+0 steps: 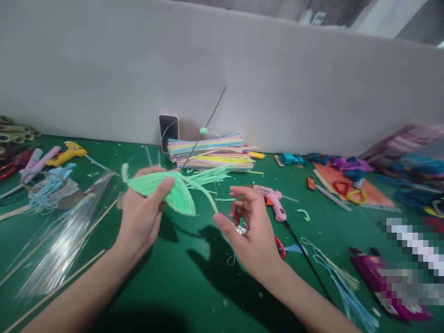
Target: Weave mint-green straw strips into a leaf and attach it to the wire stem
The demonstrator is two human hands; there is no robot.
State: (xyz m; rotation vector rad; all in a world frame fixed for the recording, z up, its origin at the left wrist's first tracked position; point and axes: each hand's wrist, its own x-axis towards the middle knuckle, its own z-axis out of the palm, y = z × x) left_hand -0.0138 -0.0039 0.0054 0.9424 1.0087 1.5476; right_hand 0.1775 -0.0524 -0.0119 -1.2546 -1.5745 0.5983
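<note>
My left hand is closed on a bright green pipe-cleaner piece, its rows packed side by side into a leaf-like fan. The thumb presses on top of it. A short fuzzy end sticks up at its left, and one longer green strand bends out to the right. My right hand stands open, thumb and fingers apart. That strand's tip ends right by its thumb; whether they touch I cannot tell. Behind the piece lie loose green pipe cleaners. A thin dark stick with a small green tuft rises behind them.
Bundled pastel pipe cleaners and a phone stand by the wall. A pink glue gun with a black cord lies right; a yellow glue gun lies left. Red-handled scissors sit behind my right hand. Clear plastic sleeves lie left.
</note>
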